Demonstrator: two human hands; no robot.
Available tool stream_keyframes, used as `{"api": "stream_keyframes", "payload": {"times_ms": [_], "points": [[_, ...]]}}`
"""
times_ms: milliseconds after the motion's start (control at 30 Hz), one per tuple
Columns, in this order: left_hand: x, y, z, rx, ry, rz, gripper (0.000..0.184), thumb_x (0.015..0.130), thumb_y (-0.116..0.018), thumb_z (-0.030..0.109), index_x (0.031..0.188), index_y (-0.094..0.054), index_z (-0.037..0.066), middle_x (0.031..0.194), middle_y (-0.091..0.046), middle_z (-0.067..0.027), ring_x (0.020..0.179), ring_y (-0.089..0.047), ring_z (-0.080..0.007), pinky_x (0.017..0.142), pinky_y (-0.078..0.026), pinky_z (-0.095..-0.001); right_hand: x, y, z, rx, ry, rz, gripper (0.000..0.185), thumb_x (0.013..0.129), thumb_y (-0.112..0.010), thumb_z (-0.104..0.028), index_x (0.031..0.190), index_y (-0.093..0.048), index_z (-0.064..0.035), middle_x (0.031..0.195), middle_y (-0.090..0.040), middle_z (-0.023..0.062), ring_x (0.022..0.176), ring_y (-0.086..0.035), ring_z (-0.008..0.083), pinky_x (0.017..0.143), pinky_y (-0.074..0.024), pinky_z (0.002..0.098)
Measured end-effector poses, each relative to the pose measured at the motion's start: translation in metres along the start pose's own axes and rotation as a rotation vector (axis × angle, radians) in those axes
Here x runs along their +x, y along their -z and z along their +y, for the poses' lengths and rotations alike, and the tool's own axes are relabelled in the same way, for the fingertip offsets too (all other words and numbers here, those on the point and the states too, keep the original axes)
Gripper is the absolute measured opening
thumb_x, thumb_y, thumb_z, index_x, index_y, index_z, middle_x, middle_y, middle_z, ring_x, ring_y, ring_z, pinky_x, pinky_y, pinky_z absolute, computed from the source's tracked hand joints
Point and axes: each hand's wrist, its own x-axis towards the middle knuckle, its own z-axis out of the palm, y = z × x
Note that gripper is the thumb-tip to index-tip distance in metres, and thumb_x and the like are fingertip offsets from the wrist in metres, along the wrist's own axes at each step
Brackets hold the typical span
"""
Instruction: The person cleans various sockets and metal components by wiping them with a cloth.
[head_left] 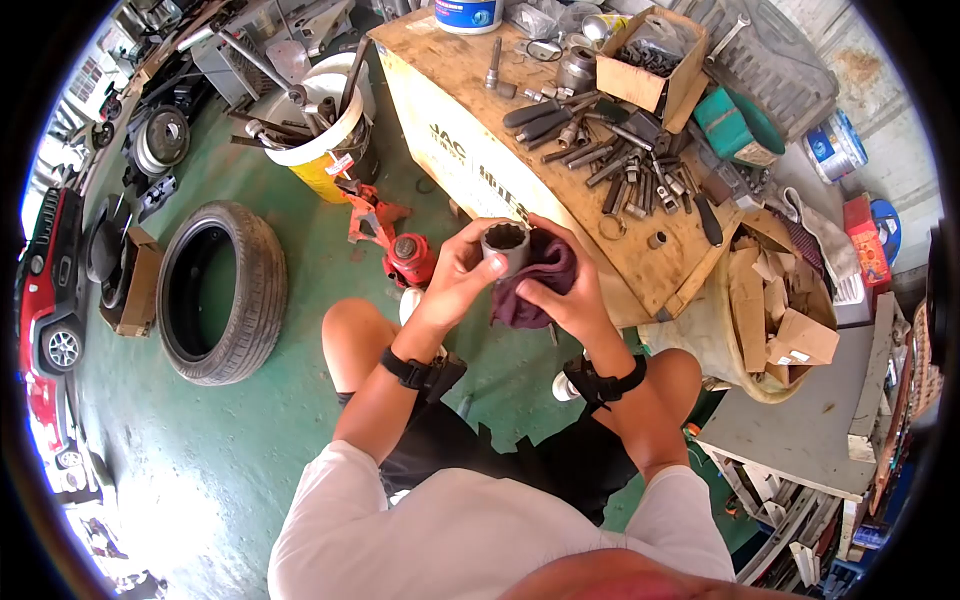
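In the head view, a large metal socket [507, 243] is held up in front of the wooden bench, its toothed opening facing up toward me. My left hand [458, 272] grips the socket from the left, with the thumb across its side. A dark purple cloth [537, 284] is bunched against the socket's right side and hangs below it. My right hand [574, 285] is closed on the cloth, with the thumb pressed on its front. The cloth hides the socket's lower part.
Many sockets and tools [625, 165] lie heaped on the wooden bench [440, 75], near a cardboard box [655, 55] and a green container [738, 125]. A red bottle jack [408, 258], a yellow-and-white bucket [318, 165] and a tyre [222, 292] stand on the floor.
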Motion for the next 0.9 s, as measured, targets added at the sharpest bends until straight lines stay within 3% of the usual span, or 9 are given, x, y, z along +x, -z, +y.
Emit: {"api": "stream_keyframes", "payload": {"times_ms": [33,167,333,500,633,700,800,900], "points": [[0.0,-0.001,-0.001,0.119,-0.051,0.0,0.057,0.088,-0.07,0.037,0.125,-0.053,-0.002,0.116,-0.062,-0.0095,0.109,-0.058,-0.0171,0.098,-0.045,-0.0329,-0.001,-0.002,0.001,0.001,-0.002,0.001,0.066,0.076,-0.083,-0.015,0.132,-0.051,-0.0003,0.115,-0.062,0.0078,0.106,-0.058,0.0142,0.095,-0.0454,0.0294],[-0.001,-0.003,-0.002,0.129,-0.032,-0.043,0.057,0.088,-0.07,0.034,0.127,-0.051,-0.003,0.12,-0.061,-0.01,0.113,-0.057,-0.0183,0.1,-0.044,-0.0328,-0.003,-0.006,0.006,-0.14,0.078,-0.009,0.076,0.07,-0.088,-0.016,0.133,-0.048,0.0004,0.121,-0.06,0.0106,0.113,-0.057,0.0185,0.099,-0.0452,0.0325],[-0.001,-0.009,0.005,-0.059,0.052,-0.024,0.079,0.081,-0.069,0.059,0.127,-0.051,-0.002,0.116,-0.061,-0.0117,0.11,-0.059,-0.0208,0.098,-0.046,-0.0342,0.0,0.002,-0.001,-0.029,0.054,-0.032,0.068,0.073,-0.085,-0.012,0.131,-0.051,0.0006,0.119,-0.061,0.0088,0.109,-0.058,0.0155,0.095,-0.0462,0.0305],[-0.003,-0.008,-0.004,-0.209,0.084,-0.01,0.081,0.08,-0.067,0.063,0.125,-0.051,-0.002,0.114,-0.061,-0.0116,0.109,-0.058,-0.0197,0.095,-0.046,-0.0328,-0.002,0.005,0.001,0.23,-0.138,0.003,0.052,0.083,-0.073,-0.007,0.131,-0.053,-0.0017,0.112,-0.06,0.0038,0.103,-0.055,0.0116,0.093,-0.0433,0.0253],[-0.002,-0.008,-0.002,-0.149,0.027,-0.033,0.078,0.082,-0.067,0.059,0.127,-0.05,-0.002,0.117,-0.061,-0.0118,0.11,-0.058,-0.0201,0.097,-0.045,-0.0338,-0.002,0.004,-0.001,0.381,-0.227,-0.035,0.057,0.084,-0.071,-0.007,0.136,-0.047,-0.0036,0.118,-0.057,0.0046,0.109,-0.052,0.0117,0.097,-0.0407,0.0265],[-0.002,-0.01,-0.004,-0.112,-0.019,-0.002,0.072,0.086,-0.067,0.053,0.129,-0.049,-0.001,0.118,-0.062,-0.0114,0.111,-0.059,-0.0204,0.099,-0.044,-0.035,-0.001,0.002,-0.004,0.264,-0.167,-0.05,0.059,0.084,-0.072,-0.008,0.137,-0.046,-0.0042,0.119,-0.056,0.0048,0.111,-0.051,0.0119,0.097,-0.0404,0.027],[-0.003,-0.013,-0.012,-0.272,0.017,0.067,0.073,0.088,-0.062,0.057,0.131,-0.049,-0.001,0.118,-0.062,-0.0114,0.11,-0.059,-0.0204,0.099,-0.045,-0.0352,-0.001,0.003,0.001,0.165,-0.1,-0.043,0.058,0.084,-0.072,-0.008,0.136,-0.047,-0.0054,0.116,-0.058,0.0036,0.109,-0.053,0.0117,0.096,-0.0412,0.0266],[-0.002,-0.02,-0.011,-0.449,0.102,0.083,0.071,0.097,-0.041,0.059,0.133,-0.048,-0.002,0.12,-0.061,-0.0115,0.114,-0.056,-0.0232,0.103,-0.04,-0.0364,0.002,0.005,0.005,0.207,-0.204,0.135,0.042,0.085,-0.068,-0.001,0.125,-0.056,-0.0037,0.108,-0.06,0.0017,0.101,-0.056,0.01,0.092,-0.0431,0.0252]]}}
